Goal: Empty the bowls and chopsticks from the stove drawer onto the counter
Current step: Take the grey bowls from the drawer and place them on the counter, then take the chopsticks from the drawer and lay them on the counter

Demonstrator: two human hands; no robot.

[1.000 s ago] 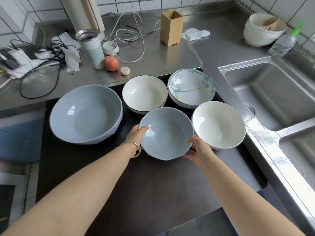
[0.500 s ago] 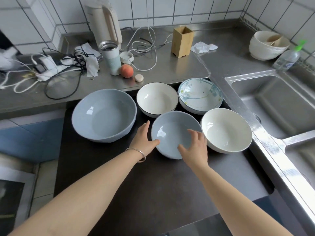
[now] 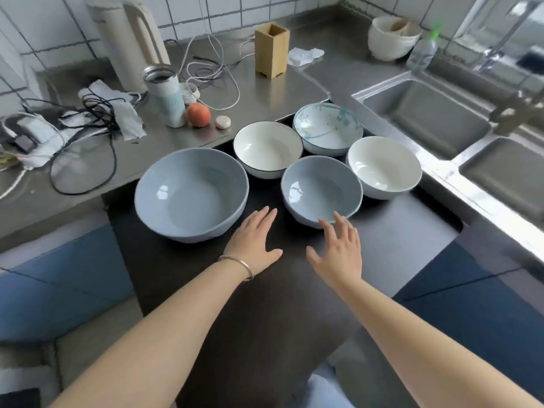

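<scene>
Several bowls stand on the dark stove top [image 3: 265, 304]. A big grey-blue bowl [image 3: 191, 194] is at the left. A smaller grey-blue bowl [image 3: 321, 190] stands in front of a white dark-rimmed bowl [image 3: 268, 148] and a blue-patterned bowl [image 3: 328, 128]. A plain white bowl [image 3: 384, 166] is at the right. My left hand [image 3: 253, 241] hovers open just left of the small grey-blue bowl, holding nothing. My right hand [image 3: 338, 250] is open with fingers spread, its fingertips near that bowl's front rim. No chopsticks are visible.
The steel counter [image 3: 265, 92] behind carries a wooden holder [image 3: 271, 50], a tumbler [image 3: 166, 95], a peach [image 3: 198, 114], a kettle [image 3: 129, 39] and tangled cables [image 3: 88, 119]. A double sink [image 3: 441, 119] lies to the right, with white stacked bowls [image 3: 393, 36] and a bottle [image 3: 424, 51] behind it.
Both hands have let go of the small grey-blue bowl and drawn back toward me with fingers spread. The bowl now rests on the stove top.
</scene>
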